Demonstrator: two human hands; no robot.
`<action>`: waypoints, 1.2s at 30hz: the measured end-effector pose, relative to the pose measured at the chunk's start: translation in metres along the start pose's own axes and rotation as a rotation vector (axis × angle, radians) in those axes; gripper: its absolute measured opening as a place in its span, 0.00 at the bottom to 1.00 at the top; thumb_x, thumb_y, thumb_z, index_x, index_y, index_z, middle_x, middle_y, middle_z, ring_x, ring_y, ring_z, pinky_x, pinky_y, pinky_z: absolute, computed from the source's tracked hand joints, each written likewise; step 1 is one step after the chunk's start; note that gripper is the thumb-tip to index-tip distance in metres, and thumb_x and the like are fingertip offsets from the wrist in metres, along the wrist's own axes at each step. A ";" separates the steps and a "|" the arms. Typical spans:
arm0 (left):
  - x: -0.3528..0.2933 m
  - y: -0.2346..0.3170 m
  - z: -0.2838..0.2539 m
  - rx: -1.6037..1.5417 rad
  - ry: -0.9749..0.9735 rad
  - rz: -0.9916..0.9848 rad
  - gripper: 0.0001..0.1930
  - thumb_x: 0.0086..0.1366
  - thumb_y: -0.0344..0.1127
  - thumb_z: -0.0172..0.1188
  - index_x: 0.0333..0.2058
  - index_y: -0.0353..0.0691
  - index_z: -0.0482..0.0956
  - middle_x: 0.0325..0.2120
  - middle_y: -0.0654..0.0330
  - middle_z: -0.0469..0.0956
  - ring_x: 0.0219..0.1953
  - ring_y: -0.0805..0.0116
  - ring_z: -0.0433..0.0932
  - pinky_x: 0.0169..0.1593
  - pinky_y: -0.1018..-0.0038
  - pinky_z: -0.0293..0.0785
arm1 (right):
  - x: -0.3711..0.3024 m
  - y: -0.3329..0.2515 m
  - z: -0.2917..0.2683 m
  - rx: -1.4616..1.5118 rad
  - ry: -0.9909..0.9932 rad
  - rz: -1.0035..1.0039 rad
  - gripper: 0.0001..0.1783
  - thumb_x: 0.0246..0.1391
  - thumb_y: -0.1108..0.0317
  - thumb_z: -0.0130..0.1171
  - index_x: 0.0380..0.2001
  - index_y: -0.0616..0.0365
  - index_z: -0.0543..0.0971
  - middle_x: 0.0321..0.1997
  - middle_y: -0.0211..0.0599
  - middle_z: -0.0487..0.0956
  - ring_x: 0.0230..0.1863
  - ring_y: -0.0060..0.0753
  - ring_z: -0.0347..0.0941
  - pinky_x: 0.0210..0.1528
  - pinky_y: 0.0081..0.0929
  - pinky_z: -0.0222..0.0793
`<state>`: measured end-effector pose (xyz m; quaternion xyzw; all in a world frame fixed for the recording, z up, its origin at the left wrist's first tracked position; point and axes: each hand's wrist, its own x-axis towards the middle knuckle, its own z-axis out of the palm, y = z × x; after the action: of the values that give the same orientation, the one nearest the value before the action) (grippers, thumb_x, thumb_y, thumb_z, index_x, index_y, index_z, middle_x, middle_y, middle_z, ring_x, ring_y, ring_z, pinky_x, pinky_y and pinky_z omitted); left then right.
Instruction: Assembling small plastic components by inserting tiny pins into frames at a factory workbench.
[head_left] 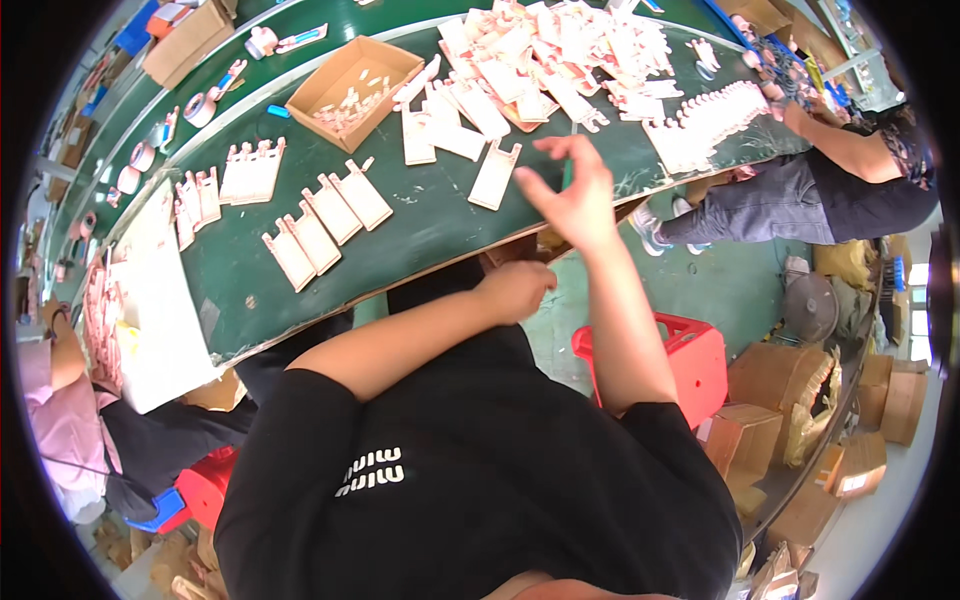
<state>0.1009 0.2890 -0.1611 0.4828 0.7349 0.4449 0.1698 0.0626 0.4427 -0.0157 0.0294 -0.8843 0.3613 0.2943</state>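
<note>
My right hand (580, 195) is over the green table, thumb and fingers spread apart. Just left of its thumb lies a flat, pale rectangular piece (494, 176) with small prongs at one end. My left hand (516, 292) is curled closed in front of the table's near edge; whatever it may hold is hidden. Similar pieces lie in an overlapping row (328, 222) left of centre, with another group (252, 172) farther left. A big heap of them (540, 65) covers the far middle of the table.
An open cardboard box (356, 92) with small pale parts stands behind the rows, a small blue item (278, 111) beside it. Neat stacked pieces (705, 125) lie at right near another person's arm (835, 140). A red stool (690, 360) stands at my right; cartons (785, 390) lie beyond.
</note>
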 end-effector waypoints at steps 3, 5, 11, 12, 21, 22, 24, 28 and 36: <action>-0.030 0.053 -0.050 0.105 -0.218 0.186 0.06 0.58 0.26 0.61 0.33 0.42 0.84 0.35 0.55 0.83 0.37 0.47 0.85 0.39 0.53 0.81 | -0.006 -0.021 0.013 -0.039 -0.070 0.026 0.35 0.45 0.60 0.87 0.54 0.59 0.80 0.46 0.37 0.83 0.55 0.48 0.78 0.60 0.45 0.75; -0.037 0.093 -0.093 0.182 -0.004 0.290 0.08 0.53 0.25 0.62 0.32 0.44 0.83 0.33 0.58 0.81 0.33 0.52 0.83 0.35 0.59 0.81 | -0.010 -0.007 0.014 -0.123 -0.106 -0.067 0.43 0.42 0.56 0.88 0.61 0.57 0.81 0.42 0.34 0.78 0.54 0.47 0.77 0.62 0.45 0.73; -0.004 0.109 -0.209 0.606 0.201 0.256 0.13 0.54 0.25 0.69 0.40 0.43 0.89 0.38 0.62 0.86 0.43 0.57 0.84 0.59 0.56 0.74 | -0.011 -0.002 0.009 -0.048 -0.182 -0.156 0.39 0.36 0.52 0.89 0.48 0.53 0.78 0.58 0.31 0.86 0.61 0.45 0.77 0.68 0.47 0.66; 0.002 0.098 -0.215 0.608 0.183 0.231 0.12 0.56 0.26 0.70 0.40 0.44 0.89 0.37 0.63 0.86 0.43 0.58 0.84 0.60 0.56 0.74 | -0.009 -0.006 0.007 -0.031 -0.204 -0.159 0.39 0.35 0.50 0.89 0.46 0.53 0.76 0.57 0.31 0.87 0.62 0.45 0.78 0.67 0.47 0.66; 0.033 0.085 -0.226 0.948 -0.161 0.185 0.05 0.55 0.37 0.77 0.27 0.49 0.88 0.33 0.70 0.84 0.46 0.65 0.82 0.74 0.50 0.65 | -0.010 -0.010 0.002 -0.040 -0.219 -0.153 0.39 0.36 0.52 0.89 0.41 0.51 0.69 0.60 0.31 0.88 0.64 0.48 0.76 0.69 0.48 0.64; 0.033 0.085 -0.224 0.979 -0.164 0.193 0.06 0.55 0.37 0.77 0.26 0.49 0.88 0.32 0.71 0.84 0.46 0.66 0.82 0.75 0.49 0.63 | -0.010 -0.010 0.003 -0.038 -0.227 -0.151 0.39 0.35 0.52 0.89 0.41 0.51 0.69 0.60 0.31 0.88 0.64 0.48 0.76 0.69 0.48 0.64; 0.035 0.079 -0.221 0.989 -0.158 0.232 0.06 0.54 0.38 0.77 0.25 0.50 0.87 0.31 0.71 0.83 0.45 0.67 0.82 0.74 0.50 0.64 | -0.010 -0.009 0.004 -0.037 -0.244 -0.139 0.39 0.36 0.52 0.89 0.41 0.51 0.70 0.59 0.30 0.88 0.64 0.47 0.75 0.69 0.49 0.64; 0.044 0.081 -0.221 1.002 -0.237 0.285 0.03 0.53 0.37 0.73 0.24 0.52 0.87 0.30 0.69 0.83 0.43 0.67 0.83 0.70 0.57 0.69 | -0.012 -0.010 0.002 -0.043 -0.226 -0.146 0.39 0.35 0.52 0.89 0.41 0.51 0.70 0.59 0.31 0.89 0.64 0.48 0.76 0.68 0.49 0.64; 0.049 0.070 -0.224 1.000 -0.291 0.378 0.02 0.56 0.36 0.69 0.25 0.51 0.86 0.30 0.68 0.82 0.44 0.66 0.84 0.55 0.66 0.80 | -0.012 -0.011 0.003 -0.049 -0.226 -0.129 0.39 0.35 0.51 0.89 0.41 0.51 0.70 0.57 0.32 0.88 0.63 0.49 0.76 0.68 0.48 0.64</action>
<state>-0.0352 0.2310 0.0275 0.6846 0.7261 -0.0067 -0.0633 0.0742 0.4308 -0.0173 0.1197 -0.9167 0.3142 0.2161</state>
